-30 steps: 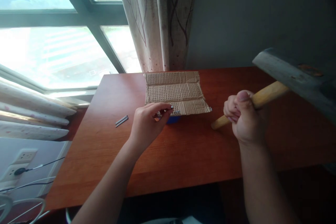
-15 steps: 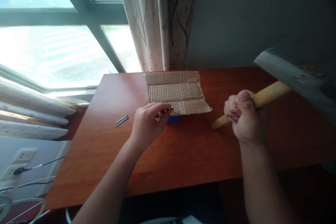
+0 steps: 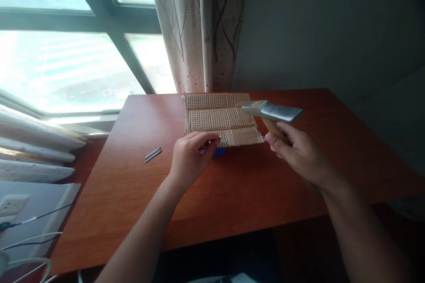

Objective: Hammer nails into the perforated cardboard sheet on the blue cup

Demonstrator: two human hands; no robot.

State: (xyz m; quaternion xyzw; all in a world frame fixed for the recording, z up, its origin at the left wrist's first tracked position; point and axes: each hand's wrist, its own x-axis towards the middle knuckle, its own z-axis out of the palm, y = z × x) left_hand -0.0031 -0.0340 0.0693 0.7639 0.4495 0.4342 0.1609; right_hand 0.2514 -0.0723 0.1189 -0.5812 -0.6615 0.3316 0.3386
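A small nail (image 3: pixel 219 136) stands at the front part of a perforated cardboard sheet (image 3: pixel 215 118), its pale head just showing at the fingertips of the left hand (image 3: pixel 190 154); the thumb and fingers of that hand are pinched around it, and how far its tip goes into the cardboard is hidden. Close beside it, along the sheet's front edge, is a cluster of small metal pieces (image 3: pixel 224 143), too small to make out clearly. The cardboard is brown, creased into three bands, with rows of holes over most of it and a plain strip down its right side. A blue object (image 3: pixel 219 152) shows under its front edge, mostly hidden. To the right, the fingers of the right hand (image 3: pixel 294 147) are clenched around the wooden handle of a hammer (image 3: pixel 274 111), whose metal head is raised, overlapping the sheet's right side in the view. Left of the left hand, well apart from the cardboard, a few long nails (image 3: pixel 153 154) lie together on the reddish-brown wooden surface (image 3: pixel 232 199). Beyond the far edge hangs a patterned curtain (image 3: pixel 195 31), next to a bright window (image 3: pixel 66 66); a wall socket (image 3: pixel 13 205) and cables (image 3: pixel 40 216) are at the lower left.
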